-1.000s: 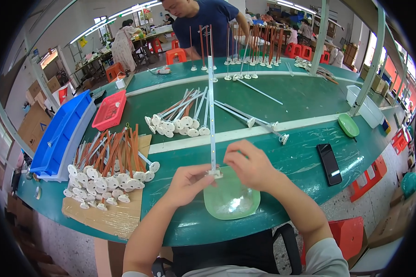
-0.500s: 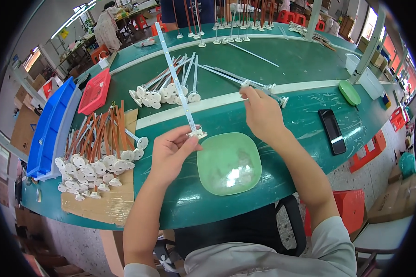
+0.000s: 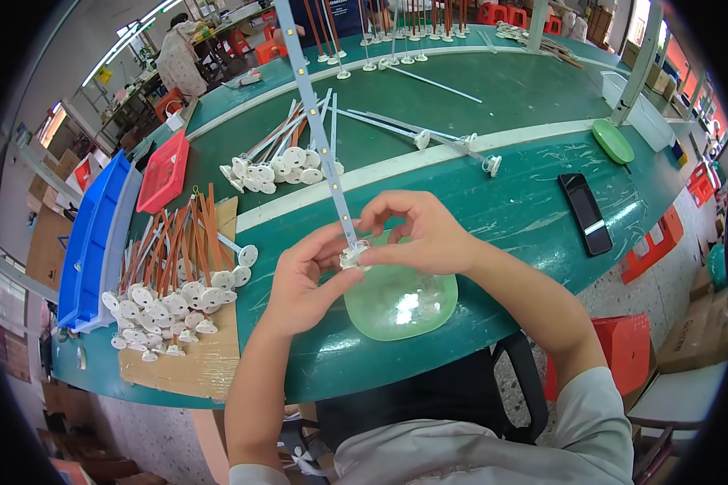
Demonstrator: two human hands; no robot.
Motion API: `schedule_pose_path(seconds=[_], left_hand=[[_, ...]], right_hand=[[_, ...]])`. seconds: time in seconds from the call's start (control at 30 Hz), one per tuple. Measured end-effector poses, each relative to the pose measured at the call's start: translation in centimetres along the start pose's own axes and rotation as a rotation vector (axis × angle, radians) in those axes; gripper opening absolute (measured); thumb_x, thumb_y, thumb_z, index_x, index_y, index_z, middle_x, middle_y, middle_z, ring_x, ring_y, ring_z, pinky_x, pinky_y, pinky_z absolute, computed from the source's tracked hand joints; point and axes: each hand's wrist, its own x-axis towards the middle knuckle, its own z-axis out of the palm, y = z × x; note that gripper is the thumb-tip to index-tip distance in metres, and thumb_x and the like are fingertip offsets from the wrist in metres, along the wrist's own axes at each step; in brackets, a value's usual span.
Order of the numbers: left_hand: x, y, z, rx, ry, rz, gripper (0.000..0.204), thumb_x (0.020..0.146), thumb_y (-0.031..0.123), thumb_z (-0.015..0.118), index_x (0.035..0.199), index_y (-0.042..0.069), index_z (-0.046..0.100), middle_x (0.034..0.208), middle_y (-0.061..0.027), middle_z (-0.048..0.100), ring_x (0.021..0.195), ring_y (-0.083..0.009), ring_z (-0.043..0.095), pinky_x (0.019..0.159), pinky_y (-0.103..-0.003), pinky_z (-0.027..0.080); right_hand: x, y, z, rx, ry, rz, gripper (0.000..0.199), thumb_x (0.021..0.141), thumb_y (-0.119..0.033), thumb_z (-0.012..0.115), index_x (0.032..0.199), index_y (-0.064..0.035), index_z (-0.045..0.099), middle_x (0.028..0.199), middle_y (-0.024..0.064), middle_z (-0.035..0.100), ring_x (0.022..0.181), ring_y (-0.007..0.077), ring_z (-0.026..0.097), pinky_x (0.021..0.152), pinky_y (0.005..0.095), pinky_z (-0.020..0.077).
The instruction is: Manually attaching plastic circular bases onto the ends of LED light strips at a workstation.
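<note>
Green worktop (image 3: 534, 218) fills the head view, with a black phone (image 3: 586, 214) at right. Both hands meet above a pale green dish (image 3: 412, 311): the left hand (image 3: 307, 279) and right hand (image 3: 421, 234) pinch the white base cap (image 3: 352, 257) of a long white strip (image 3: 315, 129) rising away from them.

The long LED strip (image 3: 319, 137) runs out past the top edge, so its far end is unseen. The small white cap (image 3: 351, 258) at its lower end sits half-covered by fingertips (image 3: 370, 222) — its shape cannot be told.
</note>
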Motion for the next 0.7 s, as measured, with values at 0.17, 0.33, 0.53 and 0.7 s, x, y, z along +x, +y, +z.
schedule_pose_path(seconds=[0.17,0.33,0.53,0.7], left_hand=[[0.0,-0.5,-0.1,0.040,0.041,0.046,0.049,0.089,-0.004,0.065,0.135,-0.001,0.050,0.119,-0.0144,0.065,0.103,-0.0191,0.066,0.085,-0.034,0.057],[0.1,-0.7,0.2,-0.015,0.095,-0.002,0.049,0.089,-0.001,0.066,0.135,-0.001,0.050,0.116,-0.0147,0.067,0.098,-0.0188,0.067,0.082,-0.034,0.057],[0.2,-0.2,0.2,-0.073,0.205,-0.028,0.047,0.091,0.000,0.064,0.135,-0.001,0.049,0.114,-0.0164,0.068,0.092,-0.0170,0.067,0.080,-0.031,0.056],[0.2,-0.6,0.0,-0.122,0.304,-0.044,0.046,0.090,-0.002,0.065,0.134,-0.001,0.050,0.115,-0.0173,0.068,0.095,-0.0156,0.066,0.080,-0.030,0.056]], right_hand=[[0.0,0.0,0.0,-0.142,0.062,-0.165,0.013,0.077,-0.010,0.081,0.086,-0.0078,0.071,0.094,0.0017,0.064,0.085,0.0113,0.061,0.063,0.0247,0.0505],[-0.3,0.3,0.4,-0.193,0.144,-0.226,0.013,0.077,-0.005,0.079,0.088,-0.0081,0.074,0.097,0.0039,0.062,0.085,0.0127,0.061,0.064,0.0244,0.0494],[-0.5,-0.5,-1.1,-0.400,0.050,-0.274,0.015,0.075,-0.010,0.079,0.088,-0.0051,0.072,0.089,0.0080,0.067,0.080,0.0168,0.064,0.062,0.0296,0.0518],[-1.1,-0.6,-0.9,-0.669,-0.656,-0.060,0.018,0.074,-0.013,0.076,0.088,-0.0030,0.071,0.089,0.0109,0.070,0.079,0.0253,0.067,0.069,0.0360,0.0528]])
